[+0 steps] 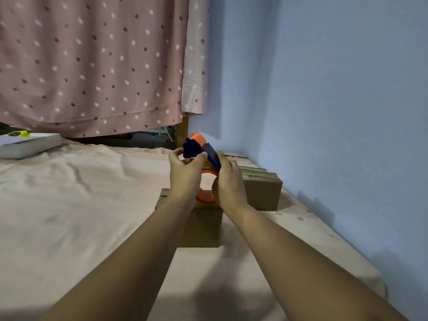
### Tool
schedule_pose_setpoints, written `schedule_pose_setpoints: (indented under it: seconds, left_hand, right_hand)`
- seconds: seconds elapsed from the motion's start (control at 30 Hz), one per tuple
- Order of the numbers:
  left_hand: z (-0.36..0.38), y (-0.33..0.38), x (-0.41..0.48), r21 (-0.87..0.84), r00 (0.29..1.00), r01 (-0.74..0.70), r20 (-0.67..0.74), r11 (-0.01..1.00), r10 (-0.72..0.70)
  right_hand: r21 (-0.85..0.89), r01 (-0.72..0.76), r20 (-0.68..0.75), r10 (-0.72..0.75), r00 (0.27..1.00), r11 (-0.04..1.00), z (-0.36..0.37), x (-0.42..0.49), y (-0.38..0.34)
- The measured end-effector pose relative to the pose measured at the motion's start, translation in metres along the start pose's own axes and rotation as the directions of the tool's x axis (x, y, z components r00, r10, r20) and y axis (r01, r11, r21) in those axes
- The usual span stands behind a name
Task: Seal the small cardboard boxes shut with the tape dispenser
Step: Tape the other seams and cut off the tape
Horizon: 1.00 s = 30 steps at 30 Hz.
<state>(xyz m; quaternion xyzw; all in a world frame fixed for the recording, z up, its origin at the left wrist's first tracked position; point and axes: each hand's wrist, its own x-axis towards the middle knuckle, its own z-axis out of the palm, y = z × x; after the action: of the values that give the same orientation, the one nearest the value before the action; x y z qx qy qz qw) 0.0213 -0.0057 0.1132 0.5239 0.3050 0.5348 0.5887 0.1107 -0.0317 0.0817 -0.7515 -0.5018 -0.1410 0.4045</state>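
So the blue-and-orange tape dispenser (196,147) is held in both hands over the near cardboard box (201,228); whether it's touching the box top can't be told, hands are in the way. The left hand (185,174) is curled round the blue head, pinched by thumb and fingertips; the right hand (229,179) is wrapped round its right side. A second cardboard box (264,191) is sat just beyond, right, near the blue wall (324,89); both are laid on a rumpled pink bedsheet (81,205). Far left, a white book (27,144) is seen below a dotted curtain (92,66).
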Motion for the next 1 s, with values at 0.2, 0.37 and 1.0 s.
schedule_pose_setpoints:
  seconds: [0.2, 0.37, 1.0]
  left_hand:
    - [-0.004, -0.006, 0.009, 0.064, 0.992, 0.042, -0.123, 0.997, -0.034]
    - [-0.001, -0.006, 0.016, 0.158, 0.977, 0.051, -0.211, 0.986, -0.017]
    - [-0.041, -0.022, 0.037, 0.273, 0.947, 0.186, -0.305, 0.944, -0.098]
  right_hand:
    - [0.023, 0.000, -0.005, 0.000, 1.000, 1.000, -0.002, -0.002, -0.001]
    - [0.037, -0.025, 0.003, 0.025, 1.000, 0.999, -0.002, -0.002, -0.001]
    - [0.188, -0.164, 0.030, 0.161, 0.986, 0.968, 0.000, -0.005, -0.001]
